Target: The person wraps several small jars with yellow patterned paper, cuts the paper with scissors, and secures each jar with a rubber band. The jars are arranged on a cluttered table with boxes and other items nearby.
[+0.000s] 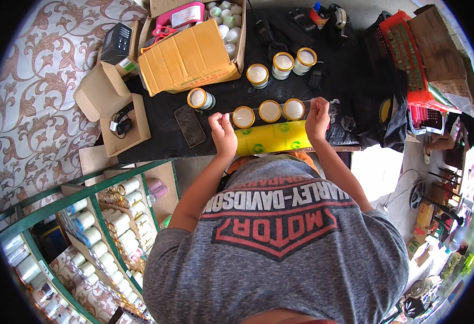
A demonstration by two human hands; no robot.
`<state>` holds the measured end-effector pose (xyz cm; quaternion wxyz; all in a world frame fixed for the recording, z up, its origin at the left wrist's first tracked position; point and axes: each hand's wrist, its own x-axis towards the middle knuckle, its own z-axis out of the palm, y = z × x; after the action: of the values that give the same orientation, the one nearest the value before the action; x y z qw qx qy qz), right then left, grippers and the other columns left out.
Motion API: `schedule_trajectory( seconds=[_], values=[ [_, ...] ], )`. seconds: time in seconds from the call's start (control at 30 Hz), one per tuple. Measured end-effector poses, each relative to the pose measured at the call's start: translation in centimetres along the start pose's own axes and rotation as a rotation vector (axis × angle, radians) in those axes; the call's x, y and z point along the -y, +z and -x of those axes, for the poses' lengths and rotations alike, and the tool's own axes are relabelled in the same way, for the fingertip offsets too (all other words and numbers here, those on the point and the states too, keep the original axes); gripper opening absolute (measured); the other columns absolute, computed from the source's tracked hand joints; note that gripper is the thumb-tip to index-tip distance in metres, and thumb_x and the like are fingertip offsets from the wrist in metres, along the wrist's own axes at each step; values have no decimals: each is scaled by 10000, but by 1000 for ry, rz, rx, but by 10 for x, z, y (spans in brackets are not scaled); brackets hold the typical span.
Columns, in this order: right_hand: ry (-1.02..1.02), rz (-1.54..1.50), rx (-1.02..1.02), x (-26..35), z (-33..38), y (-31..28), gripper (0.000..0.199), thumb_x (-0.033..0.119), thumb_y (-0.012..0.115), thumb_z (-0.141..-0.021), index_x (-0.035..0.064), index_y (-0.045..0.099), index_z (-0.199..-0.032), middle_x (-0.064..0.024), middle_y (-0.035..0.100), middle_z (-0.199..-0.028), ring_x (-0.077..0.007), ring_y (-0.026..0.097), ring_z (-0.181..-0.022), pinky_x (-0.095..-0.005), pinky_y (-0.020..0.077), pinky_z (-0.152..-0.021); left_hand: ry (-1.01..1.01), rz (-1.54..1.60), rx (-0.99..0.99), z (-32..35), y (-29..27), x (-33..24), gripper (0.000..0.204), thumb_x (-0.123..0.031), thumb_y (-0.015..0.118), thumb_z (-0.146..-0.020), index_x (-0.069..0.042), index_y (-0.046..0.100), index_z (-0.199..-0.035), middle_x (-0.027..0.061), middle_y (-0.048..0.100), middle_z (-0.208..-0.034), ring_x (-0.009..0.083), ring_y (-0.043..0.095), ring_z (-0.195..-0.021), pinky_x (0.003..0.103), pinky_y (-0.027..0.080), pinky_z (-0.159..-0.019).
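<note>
Both hands grip a yellow-green plastic sheet (272, 139) at the black table's (164, 137) near edge, stretched taut so it can wrap: left hand (222, 132) pinches 1 end, right hand (317, 116) the other, fingers closed on it. 3 gold-rimmed jars (270, 111) lie in a row just behind it. A phone (189, 125) lies left; bare tabletop remains between.

The black-covered bench (231, 97) carries gold-rimmed candle jars (270, 111) near its front edge, a dark phone (189, 125) left, and an open cardboard box (194, 48) far left.
</note>
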<state>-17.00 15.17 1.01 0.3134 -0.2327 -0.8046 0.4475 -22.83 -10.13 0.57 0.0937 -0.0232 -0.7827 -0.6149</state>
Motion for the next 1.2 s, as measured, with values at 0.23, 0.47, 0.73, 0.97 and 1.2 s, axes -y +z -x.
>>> schedule_trajectory(
  seconds=[0.23,0.47,0.73,0.97,1.2],
  values=[
    [97,51,48,-1,-20,9,92,119,565,-941,81,515,-1008,-108,595,-748,-229,565,-630,-315,465,-611,49,-121,-25,-29,2,2,174,-194,524,-985,-35,457,-994,48,519,-785,115,473,-645,278,412,-584],
    [797,-456,383,-26,-41,12,120,189,638,-910,86,575,-904,19,517,-605,-70,452,-456,-220,340,-410,-322,-67,133,-52,8,14,207,-222,560,-964,-31,483,-983,54,536,-686,132,519,-591,288,434,-581],
    [1295,-634,756,-51,-67,4,64,133,605,-906,129,573,-851,52,542,-598,-42,531,-459,-186,461,-393,-1207,344,452,-72,-2,33,87,-200,583,-901,-181,511,-857,-68,436,-624,38,371,-466,205,251,-396],
    [1303,-586,820,-46,-74,-4,50,134,574,-916,105,573,-874,21,599,-636,-66,585,-494,-201,523,-437,-1149,393,225,-63,-10,32,141,-247,519,-908,-140,562,-990,-39,535,-769,75,479,-630,262,374,-554],
    [1314,-587,872,-39,-79,-5,90,169,578,-917,95,574,-866,12,620,-647,-74,603,-522,-206,512,-454,517,-325,503,-42,41,-76,308,-83,575,-840,-49,565,-1147,145,567,-1166,309,554,-1052,425,405,-945]
  ],
)
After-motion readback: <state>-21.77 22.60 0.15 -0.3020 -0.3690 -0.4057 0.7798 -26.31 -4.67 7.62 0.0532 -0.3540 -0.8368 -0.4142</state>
